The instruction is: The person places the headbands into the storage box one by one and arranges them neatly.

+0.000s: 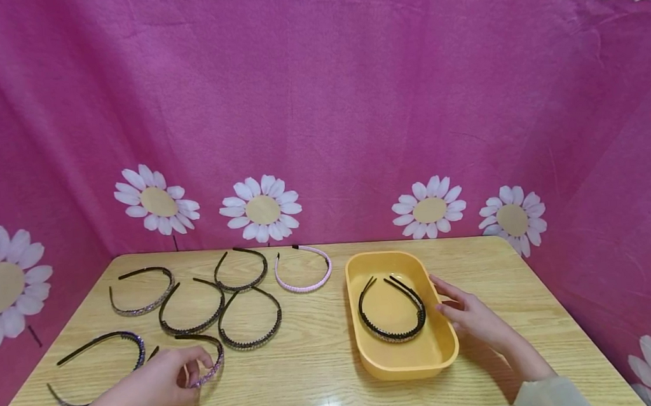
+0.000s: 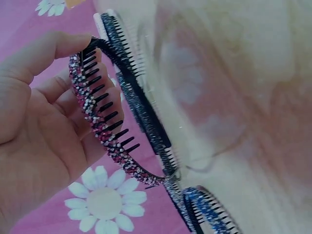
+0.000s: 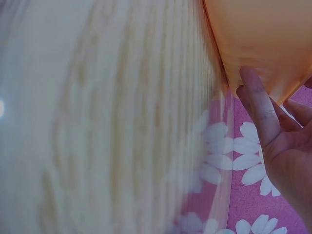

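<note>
My left hand (image 1: 164,378) pinches a black headband with pink and white beads (image 2: 100,124) and comb teeth along its inner side. Thumb and fingertips grip it near one end of the beading in the left wrist view. At the right of the table stands a yellow plastic bin (image 1: 410,369), with black headbands (image 1: 396,337) lying nested inside; their exact number is hard to tell. Against the bin's right wall rests my right hand (image 1: 475,320), fingers fairly straight. The right wrist view shows its thumb (image 3: 263,109) touching the outer wall.
Several dark headbands (image 1: 250,344) lie spread over the left half of the wooden table (image 1: 315,363). One has blue beads (image 1: 141,345), close by my left forearm. A pale pink headband (image 1: 305,289) lies left of the bin. Pink cloth with daisies (image 1: 318,114) hangs around the table.
</note>
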Demonstrator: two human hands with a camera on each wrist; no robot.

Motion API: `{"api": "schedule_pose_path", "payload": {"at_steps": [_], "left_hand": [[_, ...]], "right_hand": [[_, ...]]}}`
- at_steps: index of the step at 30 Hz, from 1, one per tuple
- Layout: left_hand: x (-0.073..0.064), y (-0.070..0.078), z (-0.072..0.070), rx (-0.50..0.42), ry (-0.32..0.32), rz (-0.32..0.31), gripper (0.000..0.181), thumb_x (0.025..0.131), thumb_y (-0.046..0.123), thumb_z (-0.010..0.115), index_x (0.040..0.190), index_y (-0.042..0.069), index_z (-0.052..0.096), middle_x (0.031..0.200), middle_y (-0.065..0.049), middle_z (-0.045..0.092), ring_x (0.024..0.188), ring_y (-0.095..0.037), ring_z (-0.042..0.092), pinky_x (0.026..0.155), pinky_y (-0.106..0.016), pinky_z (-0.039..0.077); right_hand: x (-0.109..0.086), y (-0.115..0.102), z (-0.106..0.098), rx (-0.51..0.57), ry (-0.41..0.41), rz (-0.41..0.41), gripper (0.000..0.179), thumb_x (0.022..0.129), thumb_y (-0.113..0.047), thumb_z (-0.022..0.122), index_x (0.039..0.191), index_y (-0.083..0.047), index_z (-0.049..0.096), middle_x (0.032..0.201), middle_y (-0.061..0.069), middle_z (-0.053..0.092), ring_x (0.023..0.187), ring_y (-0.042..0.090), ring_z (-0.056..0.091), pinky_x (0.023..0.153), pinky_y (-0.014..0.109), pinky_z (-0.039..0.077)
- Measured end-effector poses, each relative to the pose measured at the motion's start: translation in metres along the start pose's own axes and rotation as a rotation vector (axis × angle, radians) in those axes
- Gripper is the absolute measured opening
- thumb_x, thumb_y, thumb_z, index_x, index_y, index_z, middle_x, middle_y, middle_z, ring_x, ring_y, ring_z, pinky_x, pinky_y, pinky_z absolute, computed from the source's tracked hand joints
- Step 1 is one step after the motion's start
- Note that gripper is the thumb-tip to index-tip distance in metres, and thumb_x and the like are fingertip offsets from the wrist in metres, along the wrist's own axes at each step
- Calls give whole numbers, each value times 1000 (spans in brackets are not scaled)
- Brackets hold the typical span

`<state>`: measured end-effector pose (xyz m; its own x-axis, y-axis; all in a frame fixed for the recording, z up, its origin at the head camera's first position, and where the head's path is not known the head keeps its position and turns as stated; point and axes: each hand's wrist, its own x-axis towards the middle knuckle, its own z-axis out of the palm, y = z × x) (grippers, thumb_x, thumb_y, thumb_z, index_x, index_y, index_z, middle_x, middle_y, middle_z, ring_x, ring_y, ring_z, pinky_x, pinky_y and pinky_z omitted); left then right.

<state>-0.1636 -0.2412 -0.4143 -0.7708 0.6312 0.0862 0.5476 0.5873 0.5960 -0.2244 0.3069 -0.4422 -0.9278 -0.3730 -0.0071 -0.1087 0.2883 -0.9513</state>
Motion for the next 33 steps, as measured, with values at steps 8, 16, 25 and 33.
{"api": "schedule_pose_path", "payload": {"at_steps": [8, 16, 25, 33], "left_hand": [[4, 13, -11, 36, 20, -29, 24, 71, -2, 68, 90, 11, 62, 71, 15, 50, 60, 5, 44, 51, -18, 42], [6, 21, -21, 172, 135, -12, 26, 67, -3, 65, 82, 19, 63, 68, 19, 50, 59, 6, 43, 50, -18, 40], [9, 37, -31, 167, 146, -28, 22, 72, -3, 67, 85, 16, 64, 68, 16, 50, 61, 4, 43, 49, -18, 41], [14, 51, -36, 223, 230, -8, 25, 74, -2, 67, 87, 19, 62, 70, 16, 49, 62, 3, 42, 51, -18, 40]], "right_hand": [[1, 1, 0, 8, -4, 7, 63, 98, -13, 49, 151, -7, 15, 150, 31, 18, 124, 50, 39, 77, 41, 56], [0, 2, -1, -5, -3, -2, 63, 98, -14, 49, 151, -7, 15, 150, 31, 17, 124, 51, 38, 76, 40, 56], [0, 2, 0, -13, 3, 4, 63, 98, -14, 49, 151, -8, 16, 150, 31, 17, 125, 51, 37, 77, 39, 56], [0, 2, -1, -16, 0, 6, 62, 98, -13, 48, 151, -7, 16, 150, 30, 18, 125, 51, 37, 77, 38, 56]]}}
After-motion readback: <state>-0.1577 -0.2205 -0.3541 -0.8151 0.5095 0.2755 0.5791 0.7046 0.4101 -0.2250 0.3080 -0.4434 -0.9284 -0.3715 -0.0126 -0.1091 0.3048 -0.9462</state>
